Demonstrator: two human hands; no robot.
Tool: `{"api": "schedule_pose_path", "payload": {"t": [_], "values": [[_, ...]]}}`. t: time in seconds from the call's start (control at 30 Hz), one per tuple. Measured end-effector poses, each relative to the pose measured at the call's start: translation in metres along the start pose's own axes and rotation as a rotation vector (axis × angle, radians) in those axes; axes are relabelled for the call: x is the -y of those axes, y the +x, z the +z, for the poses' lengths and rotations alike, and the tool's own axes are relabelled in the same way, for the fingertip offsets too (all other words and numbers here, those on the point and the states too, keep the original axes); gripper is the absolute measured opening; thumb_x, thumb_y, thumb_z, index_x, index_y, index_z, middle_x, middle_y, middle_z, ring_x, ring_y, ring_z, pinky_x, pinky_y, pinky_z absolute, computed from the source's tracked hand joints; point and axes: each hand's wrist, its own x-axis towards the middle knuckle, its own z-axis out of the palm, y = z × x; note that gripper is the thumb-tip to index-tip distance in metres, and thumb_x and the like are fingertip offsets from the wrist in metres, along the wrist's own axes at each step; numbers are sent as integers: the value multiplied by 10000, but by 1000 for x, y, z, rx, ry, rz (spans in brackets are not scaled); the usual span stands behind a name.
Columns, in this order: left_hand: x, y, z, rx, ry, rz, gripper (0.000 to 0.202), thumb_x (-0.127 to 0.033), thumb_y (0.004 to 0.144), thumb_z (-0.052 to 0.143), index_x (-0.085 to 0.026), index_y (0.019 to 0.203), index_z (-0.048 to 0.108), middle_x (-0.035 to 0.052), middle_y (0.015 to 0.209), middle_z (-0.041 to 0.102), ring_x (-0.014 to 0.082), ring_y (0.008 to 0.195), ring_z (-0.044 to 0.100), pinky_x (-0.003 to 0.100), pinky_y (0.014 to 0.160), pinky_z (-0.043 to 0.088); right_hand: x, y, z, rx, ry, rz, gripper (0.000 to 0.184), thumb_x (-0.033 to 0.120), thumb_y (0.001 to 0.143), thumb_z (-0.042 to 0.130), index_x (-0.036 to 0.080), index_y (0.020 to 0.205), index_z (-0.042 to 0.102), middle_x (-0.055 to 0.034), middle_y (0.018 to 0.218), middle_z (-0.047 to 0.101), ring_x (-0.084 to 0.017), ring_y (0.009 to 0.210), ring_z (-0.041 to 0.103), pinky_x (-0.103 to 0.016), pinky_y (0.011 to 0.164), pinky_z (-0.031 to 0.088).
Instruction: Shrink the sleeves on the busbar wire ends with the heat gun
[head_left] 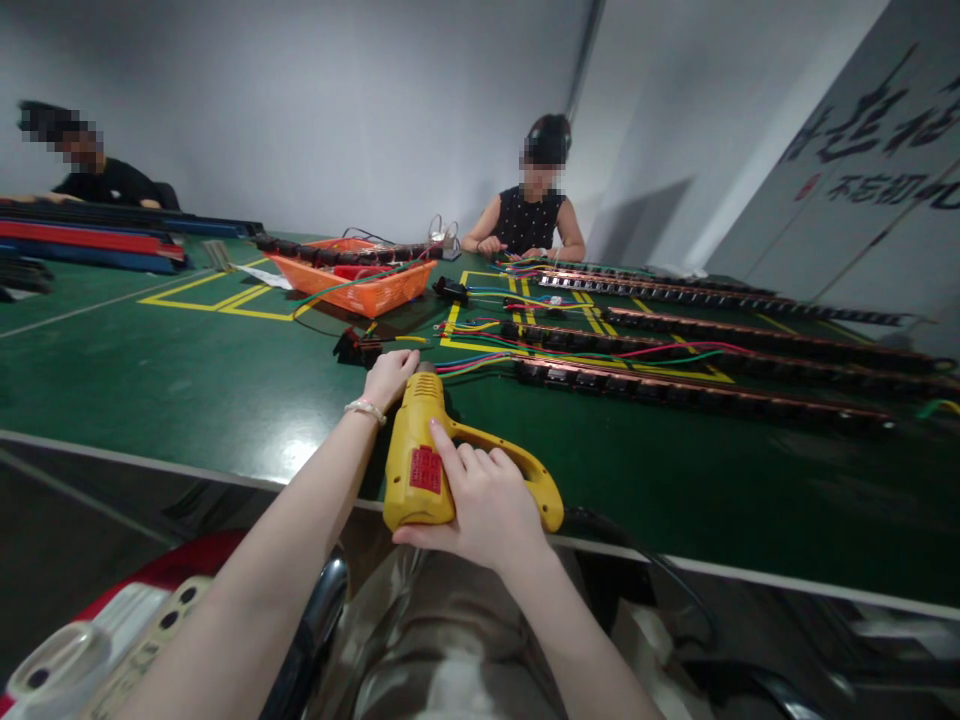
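My right hand (491,497) grips a yellow heat gun (421,432) by its body, its thumb and forefinger spread along the casing beside a red label. The gun's nozzle points away from me over the green table. My left hand (391,377) is closed just left of the nozzle, and what its fingers hold is hidden. Coloured wires (476,364) run from behind the nozzle to a long strip of black parts and copper-coloured bars (675,391). A black connector (357,347) with short leads lies just beyond my left hand.
An orange basket (360,292) with a similar strip across it stands farther back. More wired strips (750,352) lie at the right. Two people sit across the green table (187,385). Red and blue bars (90,243) are stacked at far left. A black cable (652,553) hangs over the near edge.
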Motion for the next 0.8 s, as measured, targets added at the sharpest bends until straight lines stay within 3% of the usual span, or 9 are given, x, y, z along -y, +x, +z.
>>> {"api": "schedule_pose_path", "payload": {"t": [0.23,0.47,0.63,0.8], "values": [[-6,-7,-2,20,47,46,401,-504,839,381,-222,774,660,25,773,675,167,710,552,252,566,303,-33,-10,-8,29,92,-50,1123,857,630,434,99,1443,273,-123,1005,652,-271,898,617,-401,815,414],[-7,-8,-2,-8,59,38,396,-466,861,356,-221,768,653,32,774,678,172,728,559,254,566,296,-54,-18,-10,-18,98,-12,1091,764,626,575,129,1453,253,-119,1040,666,-279,923,621,-405,823,417],[-9,-9,-2,-53,43,32,392,-461,860,359,-221,730,639,22,720,653,159,683,542,256,547,273,-69,-23,-16,-28,69,39,1043,709,647,611,132,1445,269,-119,1110,657,-277,962,618,-405,846,428],[-13,-10,-5,-66,62,-3,403,-452,866,353,-220,747,660,31,752,673,162,704,557,255,560,282,-91,-29,-20,-72,-26,103,973,683,686,593,138,1436,297,-120,1079,675,-263,847,639,-384,766,453]]}}
